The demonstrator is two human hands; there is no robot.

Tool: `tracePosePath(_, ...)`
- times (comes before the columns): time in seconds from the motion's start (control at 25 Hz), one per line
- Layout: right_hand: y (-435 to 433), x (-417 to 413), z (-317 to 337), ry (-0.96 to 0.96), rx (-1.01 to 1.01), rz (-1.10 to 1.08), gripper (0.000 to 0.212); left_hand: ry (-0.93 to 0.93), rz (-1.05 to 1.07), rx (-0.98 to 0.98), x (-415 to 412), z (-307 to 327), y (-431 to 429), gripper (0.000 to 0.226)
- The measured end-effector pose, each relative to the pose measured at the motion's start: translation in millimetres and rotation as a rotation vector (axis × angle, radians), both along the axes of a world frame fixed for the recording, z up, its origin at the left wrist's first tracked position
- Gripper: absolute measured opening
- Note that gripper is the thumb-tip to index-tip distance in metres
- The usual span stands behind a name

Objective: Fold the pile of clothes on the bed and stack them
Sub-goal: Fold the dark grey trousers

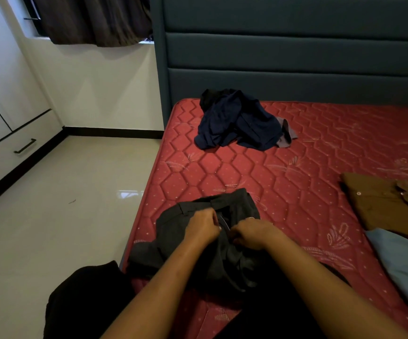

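Gripped dark grey trousers [232,201] at the waistband, near edge of the red mattress [295,182].
Clenched left hand [201,227] and right hand [254,234] on the cloth around the fly, likely squaring the waist before the first fold. Called next for legs laid flat and matched. Farther off, showed an unfolded navy heap [237,121] by the headboard [295,57]; at right, a flat brown shirt [381,204] and pale blue garment [405,260].
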State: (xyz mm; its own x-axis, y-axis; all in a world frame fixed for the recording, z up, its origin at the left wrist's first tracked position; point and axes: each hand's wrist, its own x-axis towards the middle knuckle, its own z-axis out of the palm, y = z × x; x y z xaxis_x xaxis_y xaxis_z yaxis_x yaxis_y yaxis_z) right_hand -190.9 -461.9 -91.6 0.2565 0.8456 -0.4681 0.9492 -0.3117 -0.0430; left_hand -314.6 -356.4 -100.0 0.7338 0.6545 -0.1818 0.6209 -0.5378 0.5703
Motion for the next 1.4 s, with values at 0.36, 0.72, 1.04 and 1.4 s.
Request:
tracePosePath(0.36,11,8,-12,-0.074,-0.181,0.036,0.031,0.439,-0.120,-0.100,8,-30,-32,0.058)
tracePosePath(0.72,10,-3,-7,-0.371,-0.068,0.412,0.025,0.401,-0.080,-0.131,15,-29,-37,0.042)
tracePosePath(1.04,9,4,15,-0.191,0.684,0.094,0.019,-0.301,0.228,-0.249,17,-6,-25,0.029)
tracePosePath(1.4,35,-1,48,-0.278,0.556,-0.003,0.020,-0.354,0.177,-0.271,20,26,-11,0.003)
